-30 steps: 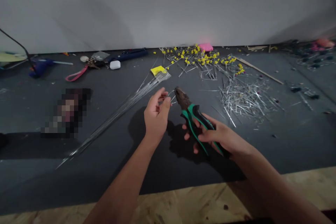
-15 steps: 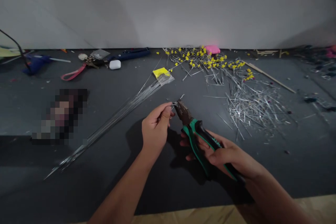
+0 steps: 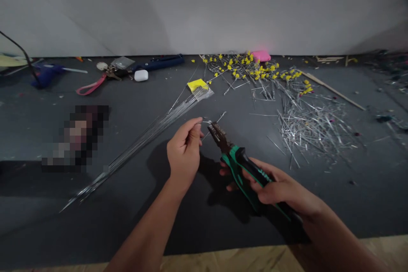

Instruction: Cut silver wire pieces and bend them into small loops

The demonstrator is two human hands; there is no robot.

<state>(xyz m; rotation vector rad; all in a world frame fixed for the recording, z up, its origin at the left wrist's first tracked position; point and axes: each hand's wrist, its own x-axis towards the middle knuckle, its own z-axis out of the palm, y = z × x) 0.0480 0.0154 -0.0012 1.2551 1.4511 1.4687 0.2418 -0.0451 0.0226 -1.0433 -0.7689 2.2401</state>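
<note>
Thumb and forefinger of my left hand (image 3: pixel 184 151) pinch a short bent metal wire (image 3: pixel 206 121). The wire's other end reaches the jaws of the combination pliers (image 3: pixel 236 155), which have green and black handles. My right hand (image 3: pixel 279 187) is wrapped round those handles, with the jaws pointing up and left. Behind the jaws, a thin twisted wire end (image 3: pixel 223 115) sticks out up and right; whether it joins the pinched wire I cannot tell. A long bundle of straight wires (image 3: pixel 140 142) lies left of my left hand.
A heap of cut wires (image 3: pixel 309 129) lies right of the pliers. Behind it are yellow-tipped wires (image 3: pixel 261 70), a pink lump (image 3: pixel 261 55) and a wooden stick (image 3: pixel 333 90). Keys (image 3: pixel 113 72), a white case (image 3: pixel 141 75) and a blue glue gun (image 3: pixel 47 75) lie back left, near the wall.
My left hand has moved a little left, away from the pliers, and more bent wire shows between fingertips and jaws. The pliers remain in my right hand. The view has shifted slightly.
</note>
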